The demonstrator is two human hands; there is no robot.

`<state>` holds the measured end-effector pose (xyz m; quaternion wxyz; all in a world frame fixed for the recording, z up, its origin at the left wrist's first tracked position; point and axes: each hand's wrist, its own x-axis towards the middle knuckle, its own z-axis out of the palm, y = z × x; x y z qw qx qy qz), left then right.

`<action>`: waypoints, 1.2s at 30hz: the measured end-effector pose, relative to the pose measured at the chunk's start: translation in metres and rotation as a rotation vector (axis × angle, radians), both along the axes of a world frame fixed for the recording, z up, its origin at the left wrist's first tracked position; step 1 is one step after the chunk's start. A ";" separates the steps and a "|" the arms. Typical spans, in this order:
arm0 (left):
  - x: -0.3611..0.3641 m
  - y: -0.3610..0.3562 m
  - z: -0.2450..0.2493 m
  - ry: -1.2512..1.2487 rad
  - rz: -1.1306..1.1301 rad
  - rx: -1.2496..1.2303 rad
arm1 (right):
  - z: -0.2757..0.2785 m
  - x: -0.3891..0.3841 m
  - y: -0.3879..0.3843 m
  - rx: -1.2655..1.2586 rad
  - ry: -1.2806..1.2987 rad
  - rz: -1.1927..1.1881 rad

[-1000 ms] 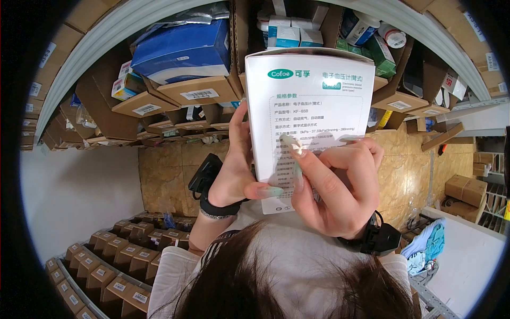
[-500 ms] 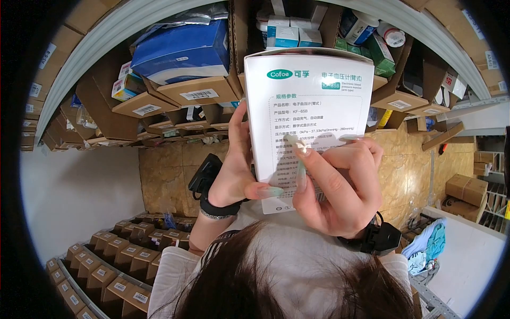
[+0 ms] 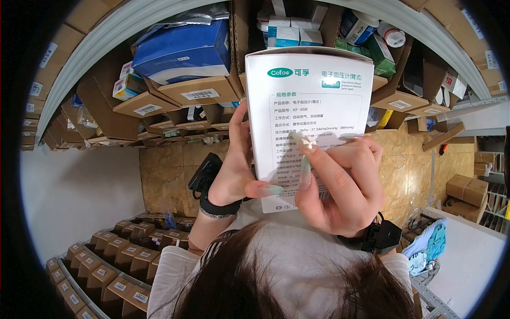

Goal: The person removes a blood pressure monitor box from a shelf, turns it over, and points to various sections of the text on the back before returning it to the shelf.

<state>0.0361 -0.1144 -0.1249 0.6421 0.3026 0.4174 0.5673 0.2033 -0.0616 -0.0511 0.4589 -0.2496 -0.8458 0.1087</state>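
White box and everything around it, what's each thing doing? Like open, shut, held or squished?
White box: held, printed side showing
Left hand: gripping the box
Right hand: partly curled, index finger at the print
Blue box: sitting in a cardboard bin
Teal cloth: crumpled

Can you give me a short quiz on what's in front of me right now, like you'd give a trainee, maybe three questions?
1. Multiple choice: the large package in the shelf bins at the upper left is A) red, B) blue, C) yellow.
2. True or false: the left hand holds the white box, with the thumb over its printed face.
3. Fill in the blank: the green oval logo at the top of that face reads ____.

Key: 1. B; 2. True; 3. Cofoe
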 end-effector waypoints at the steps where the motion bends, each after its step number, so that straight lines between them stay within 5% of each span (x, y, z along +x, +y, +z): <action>1: 0.000 0.000 0.000 0.001 0.000 0.000 | 0.000 0.000 0.000 0.000 0.001 0.000; 36: 0.005 0.002 0.014 0.011 0.003 0.059 | 0.001 0.005 0.003 0.041 -0.010 0.012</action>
